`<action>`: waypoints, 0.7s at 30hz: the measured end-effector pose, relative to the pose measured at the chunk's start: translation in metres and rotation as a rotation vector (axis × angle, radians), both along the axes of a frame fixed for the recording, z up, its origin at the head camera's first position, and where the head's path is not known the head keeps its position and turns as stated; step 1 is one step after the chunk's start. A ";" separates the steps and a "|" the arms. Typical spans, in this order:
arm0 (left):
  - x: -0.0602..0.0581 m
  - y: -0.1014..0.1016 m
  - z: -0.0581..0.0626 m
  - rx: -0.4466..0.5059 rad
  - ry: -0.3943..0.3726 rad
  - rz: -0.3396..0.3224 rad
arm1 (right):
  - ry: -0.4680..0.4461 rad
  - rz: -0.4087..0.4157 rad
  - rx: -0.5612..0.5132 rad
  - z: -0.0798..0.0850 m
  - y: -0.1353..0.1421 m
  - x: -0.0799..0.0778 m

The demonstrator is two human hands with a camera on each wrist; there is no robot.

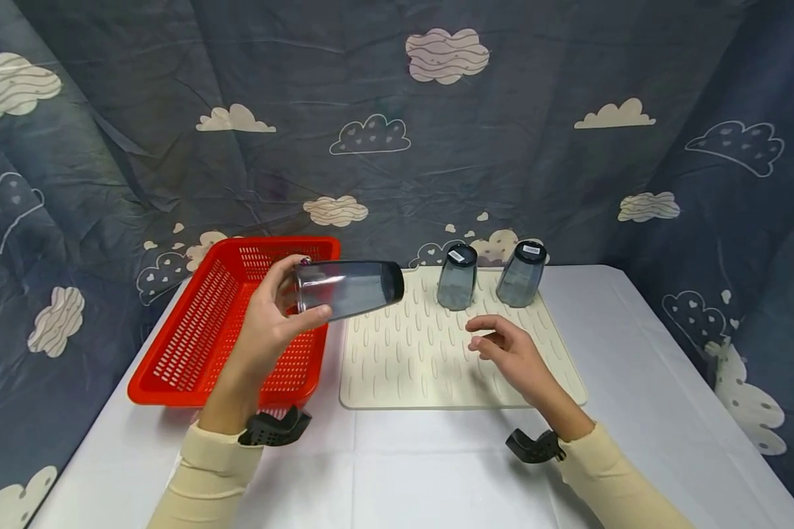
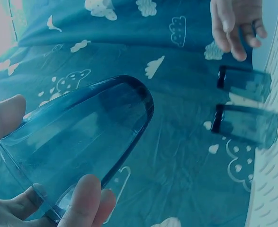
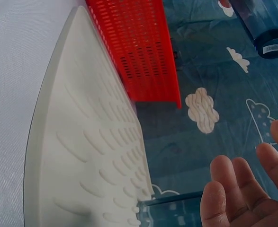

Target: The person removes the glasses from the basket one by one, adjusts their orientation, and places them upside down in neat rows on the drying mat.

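Presumably mid-transfer, a glass (image 1: 352,285) is gripped by the left hand (image 1: 269,314) at the mat's (image 1: 397,371) ten o'clock (right hand (image 1: 512,353) empty, loosely bent). Mouth-down placement seems called for.

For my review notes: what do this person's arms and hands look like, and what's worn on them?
The left sleeve and right sleeve are plain pale yellow, ending near the wrists. By each cuff sits a black, curved piece: the left wrist piece and right wrist piece. The left hand and right hand wear no gloves.
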State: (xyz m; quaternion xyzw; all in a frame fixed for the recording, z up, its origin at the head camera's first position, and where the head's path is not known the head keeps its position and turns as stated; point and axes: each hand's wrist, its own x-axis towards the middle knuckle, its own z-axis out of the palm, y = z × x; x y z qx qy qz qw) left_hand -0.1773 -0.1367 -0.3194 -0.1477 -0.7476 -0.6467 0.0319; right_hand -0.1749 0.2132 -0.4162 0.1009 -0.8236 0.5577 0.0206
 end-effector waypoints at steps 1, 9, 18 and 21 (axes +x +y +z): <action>0.001 0.002 -0.002 0.000 -0.014 -0.010 | 0.000 -0.001 0.000 0.000 0.000 0.000; 0.002 0.013 -0.018 -0.019 -0.101 -0.043 | 0.007 0.014 -0.027 0.001 -0.001 -0.001; 0.002 0.028 -0.037 0.008 -0.091 -0.102 | -0.005 0.003 -0.019 0.003 -0.001 0.000; 0.002 0.032 -0.045 0.018 -0.083 -0.117 | -0.001 0.008 -0.024 0.003 -0.002 0.000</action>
